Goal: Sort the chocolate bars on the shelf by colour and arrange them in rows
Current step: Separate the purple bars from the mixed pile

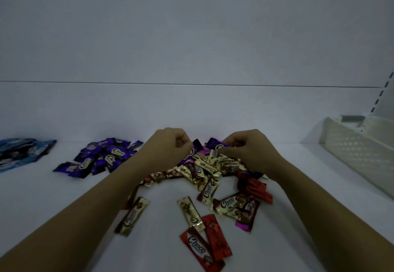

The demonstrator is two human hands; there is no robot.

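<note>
Two hands over the mixed heap of foil-wrapped chocolate bars point(204, 171): left hand point(168, 148) grips a purple foil bar point(197, 144); right hand point(252, 150) pinches a second purple foil bar point(214, 143).

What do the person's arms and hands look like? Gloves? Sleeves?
The left arm and right arm are bare to the picture's edge: no sleeves show. The left grip and right grip, the person's hands, wear no gloves, and no watch or bracelet shows at either wrist.

- White shelf point(64, 207).
- Blue bars point(21, 152) piled far left.
- Purple bars point(100, 157) piled left of centre.
- Heap point(204, 171) of gold, red and pink bars in the middle.
- White basket point(358, 154) at the right.
</note>
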